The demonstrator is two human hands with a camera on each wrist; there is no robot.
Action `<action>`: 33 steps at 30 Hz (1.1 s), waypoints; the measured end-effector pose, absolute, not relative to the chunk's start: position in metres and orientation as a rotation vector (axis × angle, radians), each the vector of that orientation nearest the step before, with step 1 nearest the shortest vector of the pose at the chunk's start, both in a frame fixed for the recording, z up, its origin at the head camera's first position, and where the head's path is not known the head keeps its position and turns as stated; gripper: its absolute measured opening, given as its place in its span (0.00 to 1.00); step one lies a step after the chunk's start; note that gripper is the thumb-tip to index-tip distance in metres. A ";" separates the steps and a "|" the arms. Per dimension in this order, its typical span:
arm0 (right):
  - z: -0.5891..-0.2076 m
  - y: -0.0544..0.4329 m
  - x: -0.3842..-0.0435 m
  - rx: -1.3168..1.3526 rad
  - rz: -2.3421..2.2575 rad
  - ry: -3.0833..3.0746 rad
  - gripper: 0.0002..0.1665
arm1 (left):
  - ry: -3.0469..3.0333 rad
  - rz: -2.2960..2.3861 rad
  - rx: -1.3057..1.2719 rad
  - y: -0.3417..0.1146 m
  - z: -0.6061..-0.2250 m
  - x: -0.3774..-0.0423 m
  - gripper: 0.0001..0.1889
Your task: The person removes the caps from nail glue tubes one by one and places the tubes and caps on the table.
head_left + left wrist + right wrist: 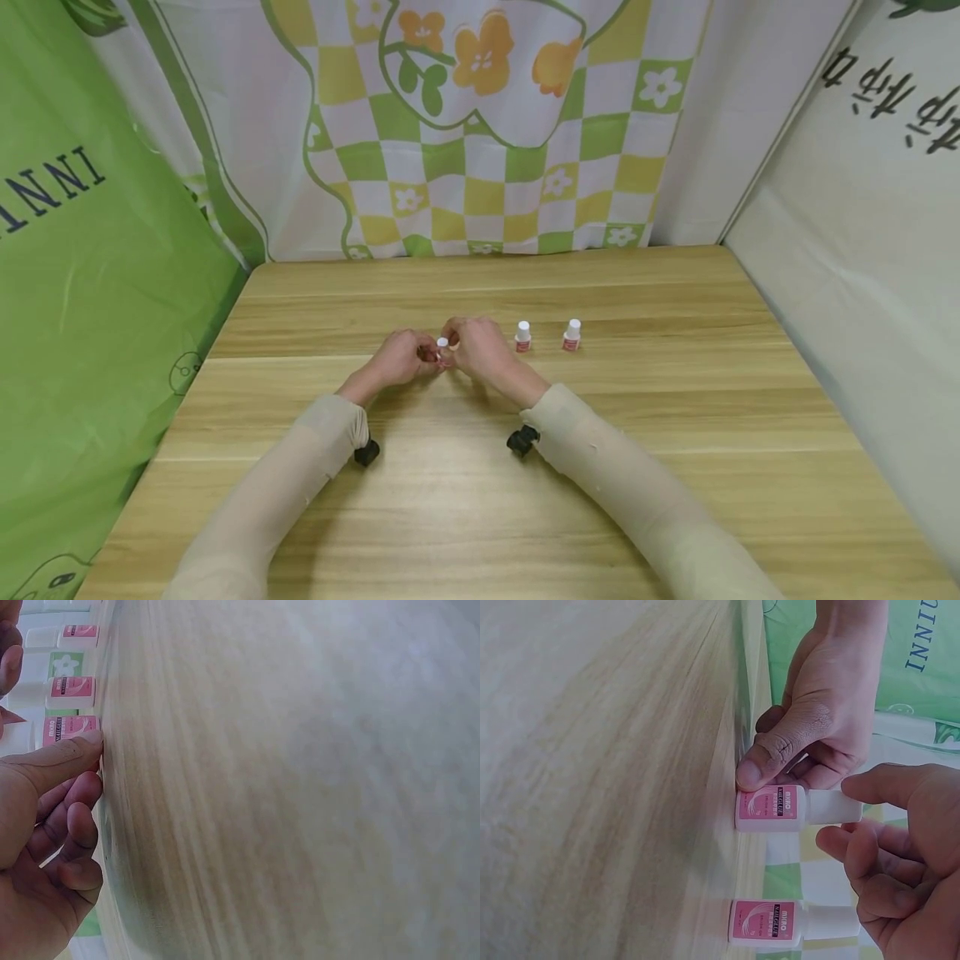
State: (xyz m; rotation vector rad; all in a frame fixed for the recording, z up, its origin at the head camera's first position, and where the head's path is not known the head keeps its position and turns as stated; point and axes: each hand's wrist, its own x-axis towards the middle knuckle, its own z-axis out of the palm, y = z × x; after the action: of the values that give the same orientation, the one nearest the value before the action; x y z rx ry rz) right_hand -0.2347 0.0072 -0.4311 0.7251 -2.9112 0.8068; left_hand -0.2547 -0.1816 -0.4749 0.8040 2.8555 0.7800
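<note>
1. Wooden table carried everything; checked, flowered curtain hung behind its far edge, green sheet to the left, pale sheet with dark lettering to the right.
2. Middle bottle stood upright, capped, just beside the right hand: closest obstacle on that side. End bottle stood upright farther right, apart from it. Both white with pink labels.
3. Black devices sat at both wrists, by the beige sleeves.
4. Held bottle, same type, NAILGLUE on label, was leftmost of the row, between both hands, upright, base at the table surface, white cap on.
5. Left grip: nearly closed, pinching held bottle low, thumb on its side near the base, other fingers loosely bent.
6. Right grip: narrow spread, digits curled round the cap of held bottle; how firmly, could not tell.
</note>
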 end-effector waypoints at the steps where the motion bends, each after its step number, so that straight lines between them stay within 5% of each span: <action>1: -0.431 0.007 -0.235 0.724 0.810 -2.910 0.10 | 2.854 0.779 0.800 -0.182 -0.475 -0.254 0.07; 33: -0.432 0.007 -0.233 0.701 0.790 -2.923 0.11 | 2.854 0.793 0.802 -0.181 -0.475 -0.255 0.07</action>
State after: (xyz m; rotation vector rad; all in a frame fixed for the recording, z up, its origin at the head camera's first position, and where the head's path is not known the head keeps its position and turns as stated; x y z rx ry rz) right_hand -0.2335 0.0072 -0.4323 0.7011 -2.9228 0.7898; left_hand -0.2545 -0.1808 -0.4752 0.8015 2.8535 0.7927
